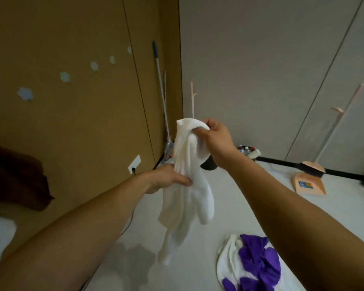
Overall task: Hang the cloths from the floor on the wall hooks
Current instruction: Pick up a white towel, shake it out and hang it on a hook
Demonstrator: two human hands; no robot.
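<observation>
One white cloth (pixel 186 185), held up off the floor (pixel 189 276): top bunched in right hand (pixel 214 141), middle pinched by left hand (pixel 168 179) (both closed round it). Five wall hooks (pixel 65 77), in a row on brown wall (pixel 76 127). One brown cloth (pixel 15 177), hanging at left. One purple-and-white cloth (pixel 252 265), lying on floor.

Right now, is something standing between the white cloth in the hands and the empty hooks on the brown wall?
Nothing visible does. The right hand and left hand hold the white cloth in open air, and the bare wall hooks lie to its upper left. The brown cloth hangs lower, aside from that path.
</observation>
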